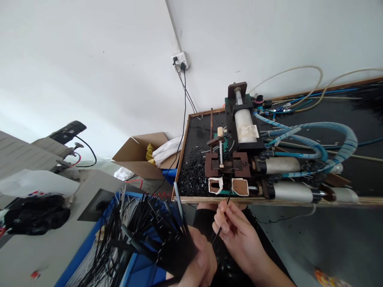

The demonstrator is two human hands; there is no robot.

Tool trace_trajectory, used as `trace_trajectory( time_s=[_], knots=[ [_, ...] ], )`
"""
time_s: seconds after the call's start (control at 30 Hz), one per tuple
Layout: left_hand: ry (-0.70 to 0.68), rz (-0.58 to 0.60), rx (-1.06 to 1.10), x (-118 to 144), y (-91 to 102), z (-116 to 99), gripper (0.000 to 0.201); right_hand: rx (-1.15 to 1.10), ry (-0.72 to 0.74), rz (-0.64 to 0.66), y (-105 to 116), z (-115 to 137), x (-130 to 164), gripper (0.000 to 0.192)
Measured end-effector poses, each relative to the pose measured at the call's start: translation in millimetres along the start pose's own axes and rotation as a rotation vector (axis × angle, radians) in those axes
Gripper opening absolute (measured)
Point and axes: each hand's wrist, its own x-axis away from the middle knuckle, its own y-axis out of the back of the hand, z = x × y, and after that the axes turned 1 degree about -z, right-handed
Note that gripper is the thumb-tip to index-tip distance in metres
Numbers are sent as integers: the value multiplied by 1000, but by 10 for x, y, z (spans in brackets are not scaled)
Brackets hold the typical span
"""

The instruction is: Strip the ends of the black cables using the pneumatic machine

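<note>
Black, slender cables in a thick bundle (175,251) are gripped by the person's left hand (201,259), its fingers closed around them while the cable ends fan out towards the upper left. The right hand (237,235) pinches one thin black cable (217,234) between thumb and fingertips, just below the wooden front edge of a black worktop (203,123). From those fingertips the single cable runs up to the front of a metal pneumatic machine (227,165), passing between two white-edged plates; whether its tip touches anything there is too small to tell.

On the machine, a white cylinder (245,123) with a paper label stands behind the brown metal blocks, and two silver cylinders (284,165) lie side by side to the right. Blue wrapped hoses (348,137) loop above these. Small black plastic pieces (194,171) are heaped on the worktop left of the machine.

Below the left hand's bundle, a blue plastic bin (86,247) holds more black and grey cables. Beyond it, near the white wall (119,59), an open brown cardboard box (140,163) contains white and yellow material.
</note>
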Motion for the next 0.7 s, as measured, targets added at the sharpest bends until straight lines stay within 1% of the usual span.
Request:
trace_trajectory(
  time_s=[0.13, 0.27, 0.5, 0.7],
  knots=[
    [-5, 7, -1, -42, -32, 1, 5, 79, 58, -38, -10, -19, 16, 21],
    [-5, 27, 7, -62, -56, -4, 6, 138, 100, -38, -10, -39, 37, 23],
    [-5, 18, -10, -51, -44, 13, 6, 109, 78, -65, -4, -37, 51, 23],
    [-9, 35, 1, -55, -30, 42, 7, 101, 76, -49, -7, -25, 31, 23]
  ],
)
